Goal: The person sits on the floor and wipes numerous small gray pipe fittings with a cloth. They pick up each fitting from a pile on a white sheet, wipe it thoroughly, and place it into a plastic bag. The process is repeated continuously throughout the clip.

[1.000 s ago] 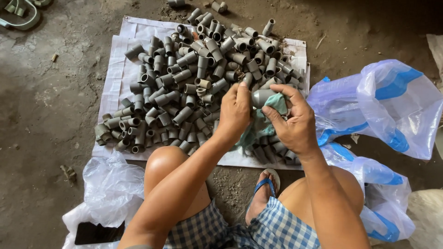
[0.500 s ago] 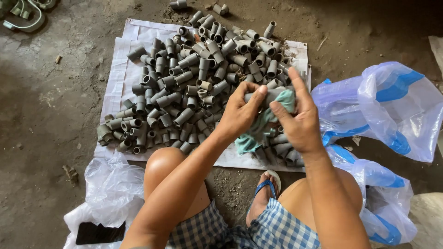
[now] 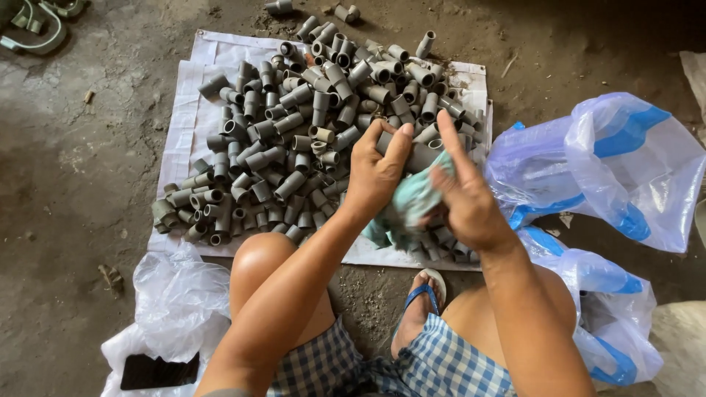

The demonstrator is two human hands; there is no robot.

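Left hand: my left hand (image 3: 376, 170) is clenching a grey pipe fitting (image 3: 422, 156) above the pile (image 3: 294, 140).
Right hand: my right hand (image 3: 465, 206) is pressing the teal rag (image 3: 412, 200) on it.
Change: rag is now sliding lower; wiping is continuing.

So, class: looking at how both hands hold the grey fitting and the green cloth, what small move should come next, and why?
Probably a further twist of the cloth around the grey pipe fitting. The left hand pinches the fitting at one end, while the right hand presses the cloth against its side, so only part of the surface seems covered. The heap of fittings lies just beyond.
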